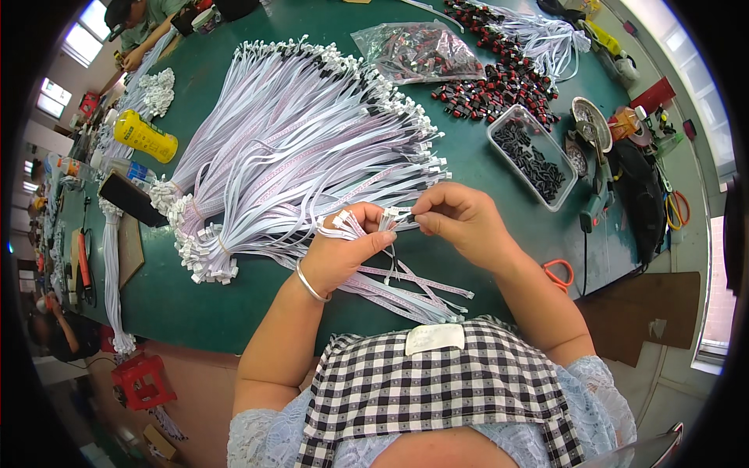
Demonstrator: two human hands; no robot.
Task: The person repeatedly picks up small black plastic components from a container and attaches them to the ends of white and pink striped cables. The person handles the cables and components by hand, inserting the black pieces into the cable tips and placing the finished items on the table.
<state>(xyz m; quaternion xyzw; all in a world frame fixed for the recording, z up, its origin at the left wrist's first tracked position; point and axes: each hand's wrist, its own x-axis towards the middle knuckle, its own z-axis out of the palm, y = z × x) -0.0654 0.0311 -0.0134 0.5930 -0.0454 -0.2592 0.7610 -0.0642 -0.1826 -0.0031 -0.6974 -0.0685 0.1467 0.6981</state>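
My left hand [340, 251] is closed around a few white flat cables [388, 221], their white connector ends poking out between thumb and fingers. From the right, my right hand [470, 226] pinches at one of those ends, thumb against forefinger. A small dark bit shows at its fingertips, too small to name for sure. Beyond both hands a big fanned heap of white and pinkish flat cables [289, 148] covers the green table [211, 312], with white connectors along its far edge. Several loose cables [406, 299] lie below my hands, toward the checked apron [437, 382].
Right of my hands is a clear plastic tub [568, 186] of small black parts. Behind it lie red-and-black parts [499, 95] and a plastic bag [417, 53] of similar ones. Orange-handled scissors [559, 273] rest near the right edge. A yellow bottle [146, 136] stands left; another person [144, 35] sits far left.
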